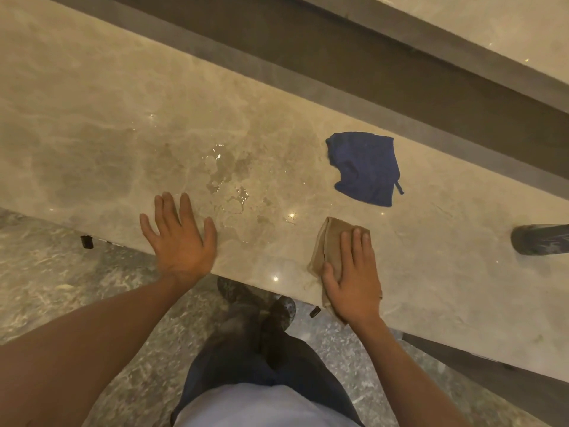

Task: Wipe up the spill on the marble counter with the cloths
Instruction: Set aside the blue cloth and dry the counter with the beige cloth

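Observation:
A clear watery spill [234,192] glistens on the beige marble counter [107,124], near its front edge. My left hand [178,238] lies flat on the counter with fingers spread, just left of the spill, holding nothing. My right hand [354,278] presses flat on a folded tan cloth [329,241] at the front edge, right of the spill. A crumpled blue cloth [365,167] lies loose on the counter behind the tan one, touched by neither hand.
A dark cylindrical object [538,243] lies on its side at the counter's right edge. Behind the counter runs a dark recessed channel [308,35] with a metal rim. Below the front edge are the stone floor [61,288] and my shoes.

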